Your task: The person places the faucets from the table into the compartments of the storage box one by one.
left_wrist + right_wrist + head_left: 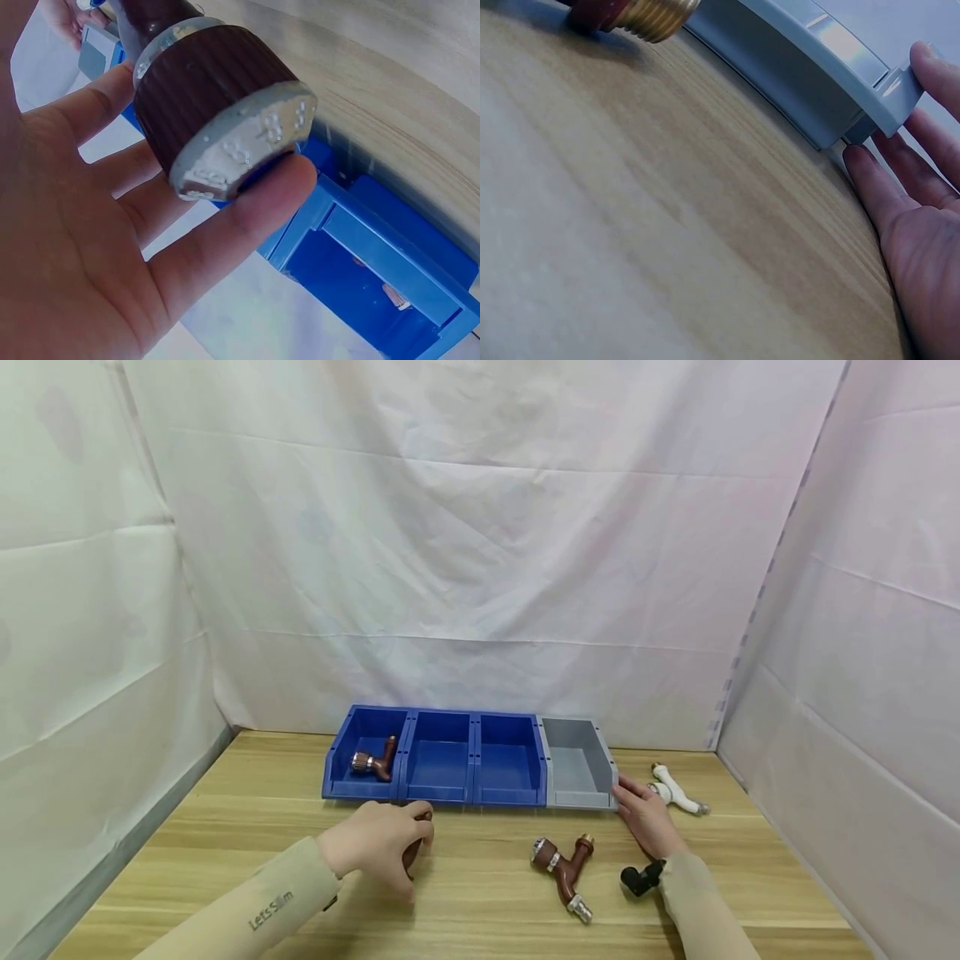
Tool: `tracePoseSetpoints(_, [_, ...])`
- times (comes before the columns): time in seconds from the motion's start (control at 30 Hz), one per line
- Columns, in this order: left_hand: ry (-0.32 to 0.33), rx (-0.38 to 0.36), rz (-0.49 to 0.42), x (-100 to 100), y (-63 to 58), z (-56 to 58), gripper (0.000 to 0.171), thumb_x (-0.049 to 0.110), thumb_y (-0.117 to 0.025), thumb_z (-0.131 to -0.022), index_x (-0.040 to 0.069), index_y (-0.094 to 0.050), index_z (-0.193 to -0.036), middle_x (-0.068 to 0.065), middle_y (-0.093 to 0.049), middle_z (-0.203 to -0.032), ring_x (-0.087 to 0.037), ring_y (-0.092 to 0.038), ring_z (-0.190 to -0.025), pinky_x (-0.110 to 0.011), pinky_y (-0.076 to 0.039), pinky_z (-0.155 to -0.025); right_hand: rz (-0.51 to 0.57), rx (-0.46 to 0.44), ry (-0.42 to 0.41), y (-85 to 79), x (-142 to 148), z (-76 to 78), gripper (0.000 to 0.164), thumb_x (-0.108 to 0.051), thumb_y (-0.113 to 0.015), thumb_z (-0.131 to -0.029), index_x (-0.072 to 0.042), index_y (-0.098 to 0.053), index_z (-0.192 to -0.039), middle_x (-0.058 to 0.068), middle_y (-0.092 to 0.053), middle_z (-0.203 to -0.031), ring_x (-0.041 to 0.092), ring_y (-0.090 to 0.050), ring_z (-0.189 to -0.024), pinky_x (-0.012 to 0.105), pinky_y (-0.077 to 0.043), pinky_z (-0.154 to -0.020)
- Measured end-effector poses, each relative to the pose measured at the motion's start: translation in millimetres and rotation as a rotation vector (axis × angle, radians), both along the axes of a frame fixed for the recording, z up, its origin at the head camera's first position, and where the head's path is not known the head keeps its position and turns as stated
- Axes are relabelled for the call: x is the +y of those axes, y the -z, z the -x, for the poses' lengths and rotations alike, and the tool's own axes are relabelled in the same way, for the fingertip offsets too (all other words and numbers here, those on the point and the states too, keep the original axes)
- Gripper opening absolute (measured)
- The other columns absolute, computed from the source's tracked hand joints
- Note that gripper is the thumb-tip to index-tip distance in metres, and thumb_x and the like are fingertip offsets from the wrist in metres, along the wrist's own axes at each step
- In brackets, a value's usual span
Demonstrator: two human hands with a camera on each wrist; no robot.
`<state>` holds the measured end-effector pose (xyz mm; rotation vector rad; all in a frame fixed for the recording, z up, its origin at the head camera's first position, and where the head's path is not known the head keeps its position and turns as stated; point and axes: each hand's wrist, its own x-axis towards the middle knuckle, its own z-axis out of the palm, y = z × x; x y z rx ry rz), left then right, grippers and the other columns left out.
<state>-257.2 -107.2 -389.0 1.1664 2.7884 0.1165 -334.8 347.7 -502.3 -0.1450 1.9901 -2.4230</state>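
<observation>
In the left wrist view my left hand (90, 225) holds a brown tap (210, 90) by its ribbed, silver-capped knob, one finger lying across the cap. The head view shows this left hand (378, 842) just in front of the blue bins (437, 795), covering most of the tap. My right hand (647, 817) touches the front right corner of the grey bin (581, 799). Up close, its fingers (874, 176) reach out nearly straight to the bin's lip (889, 112). Between the hands, another brown tap (566, 877) with a brass threaded end lies on the table.
Three blue bins and the grey one stand in a row before a white cloth backdrop (465, 568). Inside the leftmost blue bin is a brown tap (381, 767). A white tap (681, 793) lies on the wooden table (480, 910), right of my right hand.
</observation>
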Motion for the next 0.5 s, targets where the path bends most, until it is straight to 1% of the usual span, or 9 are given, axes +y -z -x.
tracePoseSetpoints(0.13, [0.000,0.008,0.000,-0.5,-1.3,1.5,0.045,0.049,-0.086,-0.059,0.026,-0.061,-0.088,0.003,-0.051,-0.118,-0.005,-0.045,-0.060,-0.026,-0.037,-0.048,-0.003,-0.003,0.007,-0.2,0.3,0.5,0.061,-0.009,-0.054,-0.100,0.011,-0.023,-0.148,-0.002,-0.054,-0.127,0.009,-0.055,-0.115,0.023,-0.047,-0.091])
tracePoseSetpoints(0.23, [-0.004,0.012,0.005,-0.4,-2.1,3.1,0.044,0.049,-0.086,-0.059,0.026,-0.061,-0.087,-0.003,-0.053,-0.128,-0.006,-0.046,-0.060,-0.027,-0.037,-0.047,0.003,-0.004,0.006,0.4,1.0,1.0,0.060,-0.009,-0.053,-0.100,0.011,-0.023,-0.148,-0.003,-0.055,-0.126,0.009,-0.055,-0.115,0.023,-0.047,-0.091])
tracePoseSetpoints(0.37, [-0.015,0.002,0.019,0.6,-3.8,6.4,0.045,0.050,-0.085,-0.060,0.026,-0.062,-0.089,-0.010,-0.049,-0.139,-0.007,-0.046,-0.058,-0.027,-0.038,-0.047,-0.005,0.001,0.000,1.7,1.2,0.8,0.061,-0.009,-0.053,-0.100,0.011,-0.022,-0.148,-0.002,-0.055,-0.126,0.010,-0.055,-0.116,0.023,-0.047,-0.091])
tracePoseSetpoints(0.43, [-0.016,0.004,0.029,1.0,-4.6,8.1,0.047,0.051,-0.085,-0.060,0.025,-0.063,-0.092,-0.010,-0.049,-0.140,-0.008,-0.046,-0.056,-0.027,-0.039,-0.047,-0.013,0.007,-0.002,2.1,1.0,0.5,0.061,-0.010,-0.053,-0.100,0.011,-0.022,-0.148,-0.001,-0.054,-0.128,0.010,-0.054,-0.116,0.023,-0.047,-0.091])
tracePoseSetpoints(0.5, [-0.013,0.006,0.030,1.4,-5.5,9.2,0.049,0.052,-0.086,-0.060,0.024,-0.064,-0.095,-0.008,-0.050,-0.137,-0.008,-0.046,-0.055,-0.027,-0.039,-0.047,-0.017,0.014,-0.008,2.3,1.0,0.1,0.061,-0.010,-0.053,-0.101,0.011,-0.022,-0.148,0.001,-0.052,-0.130,0.011,-0.054,-0.117,0.023,-0.047,-0.092])
